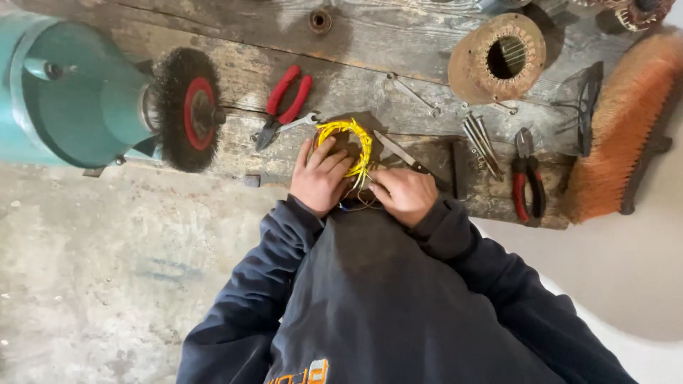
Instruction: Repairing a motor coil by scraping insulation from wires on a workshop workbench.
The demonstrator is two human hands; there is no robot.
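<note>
My left hand (319,176) rests on a round brown part wrapped with a yellow wire coil (353,141) at the front edge of a worn wooden bench (370,50); its fingers press on the coil. My right hand (404,193) pinches the thin yellow and dark wire ends hanging below the coil. Dark sleeves cover both arms. The part under the coil is mostly hidden by my hands.
Red-handled pliers (284,103) lie left of the coil, a blade (398,151) right of it. Further right are metal strips (480,141), second red pliers (528,178), a rusty ring-shaped stator (498,58) and an orange brush (626,121). A teal bench grinder with a wire wheel (186,108) stands left.
</note>
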